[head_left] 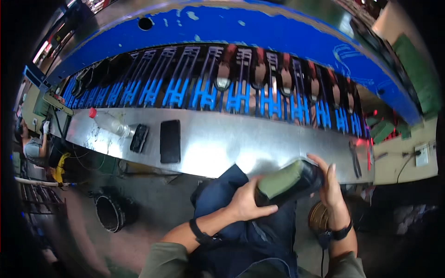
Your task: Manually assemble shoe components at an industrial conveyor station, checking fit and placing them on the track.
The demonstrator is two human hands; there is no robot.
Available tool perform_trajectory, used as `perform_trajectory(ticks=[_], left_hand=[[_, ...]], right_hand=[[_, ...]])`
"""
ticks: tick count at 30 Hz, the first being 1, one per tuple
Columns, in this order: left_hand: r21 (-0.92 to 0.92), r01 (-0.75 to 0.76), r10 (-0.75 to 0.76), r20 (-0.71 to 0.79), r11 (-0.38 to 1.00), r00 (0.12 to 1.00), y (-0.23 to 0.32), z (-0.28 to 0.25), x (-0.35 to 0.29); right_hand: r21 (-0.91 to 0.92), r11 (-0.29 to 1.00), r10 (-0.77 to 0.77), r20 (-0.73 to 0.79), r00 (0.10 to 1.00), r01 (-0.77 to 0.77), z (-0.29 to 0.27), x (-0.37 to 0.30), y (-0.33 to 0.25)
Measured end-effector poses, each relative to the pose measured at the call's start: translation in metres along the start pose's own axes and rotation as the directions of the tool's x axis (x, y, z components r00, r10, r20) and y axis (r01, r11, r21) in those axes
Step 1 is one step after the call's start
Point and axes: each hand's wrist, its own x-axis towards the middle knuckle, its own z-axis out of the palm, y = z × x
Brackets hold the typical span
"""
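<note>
A black shoe with a green sole (288, 181) lies sole-up across my lap, just below the edge of the metal bench (218, 139). My left hand (247, 203) grips its heel end from below. My right hand (328, 180) cups the toe end, fingers up against the bench edge. Both wrists wear dark bands. A dark blue apron (241, 222) covers my lap under the shoe.
On the bench lie a black flat slab (170, 141), a smaller black piece (139, 137) and a clear bottle with a red cap (107, 121). Behind runs a blue conveyor rack (222, 92) holding several shoes. A black bucket (109, 212) stands on the floor at left; another person (34, 143) is far left.
</note>
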Motion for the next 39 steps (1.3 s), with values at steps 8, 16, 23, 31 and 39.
perform_trajectory(ticks=[8,16,23,31,39], left_hand=[[-0.207,0.001,-0.157,-0.737,0.978,0.657,-0.053,-0.276,0.214],[0.661,0.465,-0.012,-0.568,0.588,0.823,-0.173,-0.379,0.241],[0.653,-0.756,0.806,0.417,0.055,0.42,0.154,-0.177,0.145],[0.958,-0.236,0.637,0.081,0.163,0.767,0.304,-0.233,0.194],[0.846,-0.519,0.487,0.507,-0.122,0.711,0.299,-0.044,0.017]], right_hand=[[-0.903,0.406,-0.309,0.009,0.951,0.141,0.118,0.383,0.007],[-0.768,0.607,-0.164,0.13,0.978,0.204,0.152,0.413,-0.029],[0.453,0.888,-0.004,0.177,0.984,-0.078,-0.01,0.164,0.023],[-0.841,0.528,-0.571,-0.25,0.782,0.116,0.0,-0.016,0.119],[-0.921,0.369,-0.614,-0.14,0.776,0.126,-0.044,-0.042,0.04]])
